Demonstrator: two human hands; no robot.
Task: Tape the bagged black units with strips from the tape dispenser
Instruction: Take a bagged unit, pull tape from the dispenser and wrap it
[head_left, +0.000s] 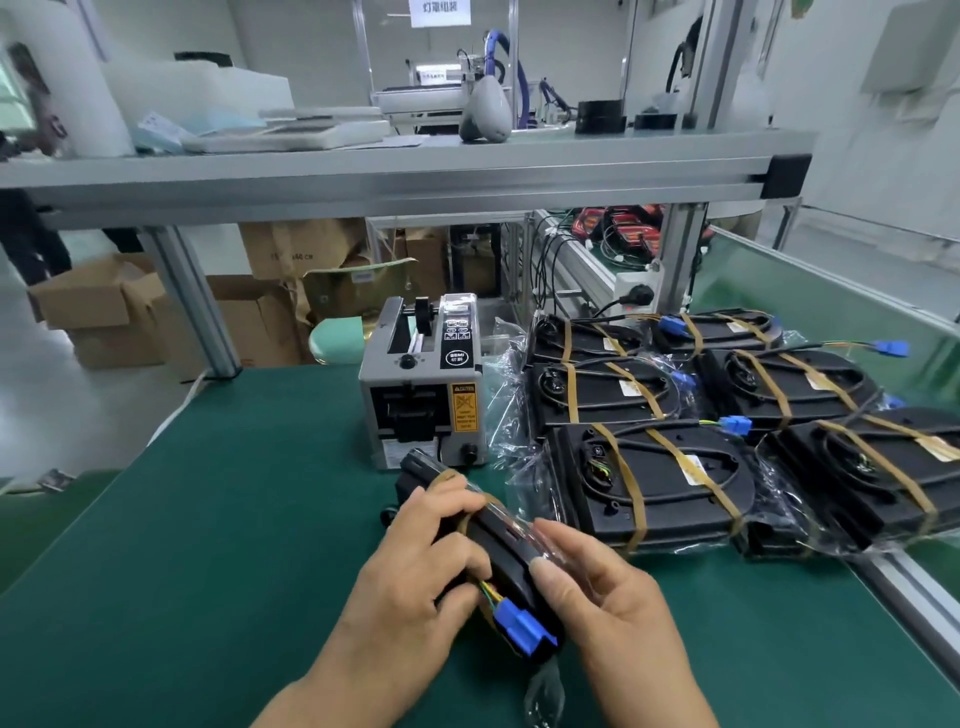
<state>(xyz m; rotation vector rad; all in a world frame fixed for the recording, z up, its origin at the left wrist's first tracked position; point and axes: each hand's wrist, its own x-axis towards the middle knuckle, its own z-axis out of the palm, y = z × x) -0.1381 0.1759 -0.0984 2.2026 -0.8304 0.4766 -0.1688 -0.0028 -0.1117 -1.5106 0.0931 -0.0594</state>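
The left hand (415, 561) curled round the bagged black plastic unit (506, 551), held on edge over the green mat (208, 519). Its long axis pointed at the grey box-shaped tape dispenser (426, 395) just beyond. The right hand (613, 613) pinched its clear film and was likely freer to fetch a strip.

- The green-matted worktop (234, 519) carried everything.
- A grey tape dispenser (423, 395) stood near its far edge, about midway along.
- Bagged black units (649, 483), banded with tan tape, lay flat in rows from just beside the dispenser to the right edge.
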